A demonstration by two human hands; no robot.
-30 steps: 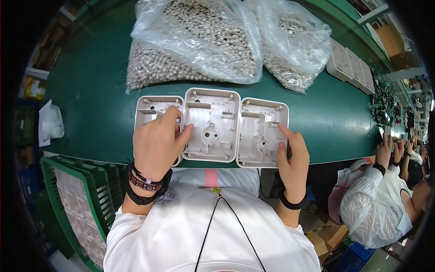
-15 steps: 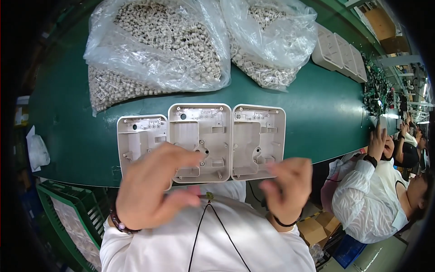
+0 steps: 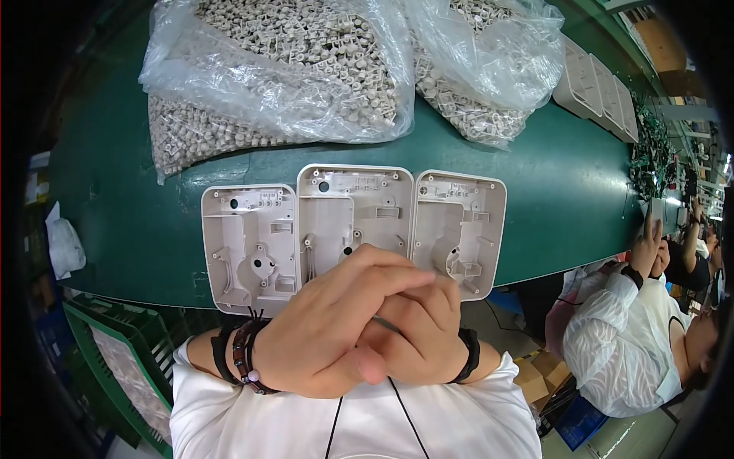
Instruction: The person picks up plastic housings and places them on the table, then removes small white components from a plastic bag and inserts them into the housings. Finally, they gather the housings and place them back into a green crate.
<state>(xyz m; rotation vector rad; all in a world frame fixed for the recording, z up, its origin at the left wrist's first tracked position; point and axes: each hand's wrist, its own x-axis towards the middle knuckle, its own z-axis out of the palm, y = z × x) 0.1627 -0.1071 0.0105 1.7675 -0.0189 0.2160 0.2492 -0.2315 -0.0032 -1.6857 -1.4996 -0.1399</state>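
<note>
My hands are clasped together just in front of the middle housing. My left hand [image 3: 325, 325] lies over my right hand, its fingers stretched across the knuckles and its thumb at the near side. My right hand [image 3: 424, 336] has its fingers curled; whatever they hold, if anything, is hidden. Three off-white plastic housings [image 3: 329, 218] lie side by side, open side up, showing posts, round holes and inner walls. The hands cover the near part of the middle one and overlap the edges of its neighbours.
Two clear plastic bags [image 3: 252, 107] of small off-white parts lie across the green table [image 3: 550, 191]. More housings [image 3: 600, 92] and a heap of dark wires [image 3: 654, 153] are at the far right. A green crate [image 3: 130, 367] stands at lower left. A co-worker [image 3: 612, 344] sits at right.
My hands, apart and blurred by motion before, have come together, the left over the right. In the picture, the housings and bags appear slightly shifted and larger.
</note>
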